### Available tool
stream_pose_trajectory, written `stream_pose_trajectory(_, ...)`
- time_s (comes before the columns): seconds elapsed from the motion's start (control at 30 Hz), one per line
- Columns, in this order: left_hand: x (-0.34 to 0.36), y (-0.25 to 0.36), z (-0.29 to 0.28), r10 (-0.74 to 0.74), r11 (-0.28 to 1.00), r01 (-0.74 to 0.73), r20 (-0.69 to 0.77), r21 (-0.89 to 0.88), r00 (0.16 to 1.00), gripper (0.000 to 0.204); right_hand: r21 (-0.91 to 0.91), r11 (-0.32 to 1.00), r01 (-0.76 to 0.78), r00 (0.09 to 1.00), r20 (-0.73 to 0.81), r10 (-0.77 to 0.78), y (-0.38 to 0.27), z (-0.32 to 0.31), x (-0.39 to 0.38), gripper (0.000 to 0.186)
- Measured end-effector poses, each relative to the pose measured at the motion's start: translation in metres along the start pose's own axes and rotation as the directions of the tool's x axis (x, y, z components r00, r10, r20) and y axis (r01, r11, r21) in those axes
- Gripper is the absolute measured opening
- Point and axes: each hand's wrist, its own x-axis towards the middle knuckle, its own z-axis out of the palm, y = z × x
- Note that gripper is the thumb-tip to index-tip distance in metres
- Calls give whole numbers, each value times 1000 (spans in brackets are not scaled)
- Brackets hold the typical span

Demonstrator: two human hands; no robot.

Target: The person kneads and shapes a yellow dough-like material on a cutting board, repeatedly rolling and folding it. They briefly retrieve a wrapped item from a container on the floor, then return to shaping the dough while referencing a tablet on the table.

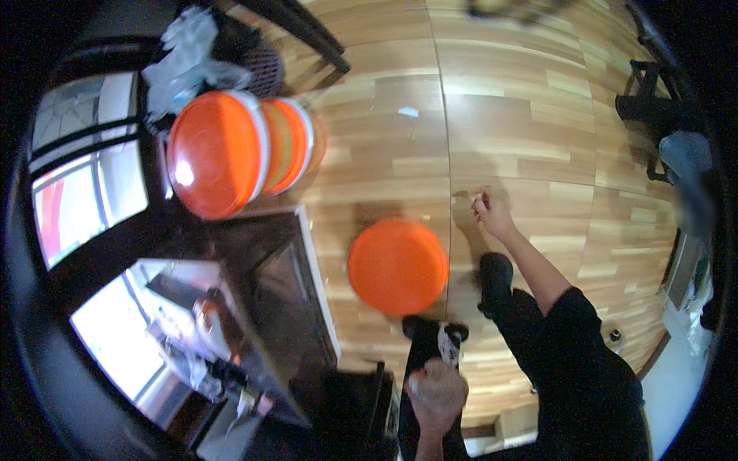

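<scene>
My right hand [490, 213] reaches forward over the wooden floor with its fingers curled and pinched together. Whatever may be between those fingertips is too small to make out. Close to my body, my left hand [438, 392] is drawn into a fist above my leg, slightly blurred, and its inside is hidden. A round, flat-topped orange thing [398, 266] lies or stands on the floor ahead of my feet, left of my right hand; neither hand touches it.
At the left stands a banded orange-and-white cylindrical stack [219, 154], beside a pale plastic bag [188, 61] and a purple basket [265, 71]. A dark cabinet [284, 300] with a pale edge is nearer. A white scrap [408, 112] lies on the floor. Dark furniture [653, 107] stands far right.
</scene>
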Motion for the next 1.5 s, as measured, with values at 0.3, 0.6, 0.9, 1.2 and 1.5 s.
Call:
stream_pose_trajectory(0.3, -191, -22, -231, -503, 64, -155, -166, -986, 848, 71, -327, 577, 748, 618, 659, -428, -371, -95, -376, 56)
stream_pose_trajectory(0.6, -333, -51, -311, -437, 290, -464, -547, -837, 714, 70, -318, -3, 948, 303, 907, -292, -511, -73, -512, 61)
stream_pose_trajectory(0.9, -428, -96, -313, -375, 252, -500, -560, -829, 739, 76, -220, 265, 939, 284, 930, -234, -532, -27, -582, 56)
stream_pose_trajectory(1.2, -453, -157, -252, -242, 235, -629, -671, -741, 701, 81, -20, 345, 938, 195, 854, -482, -513, 23, -631, 25)
stream_pose_trajectory(1.5, -445, -201, -235, -273, -38, -743, -708, -668, 651, 82, 275, 630, 727, 346, 646, -681, -510, 64, -620, 26)
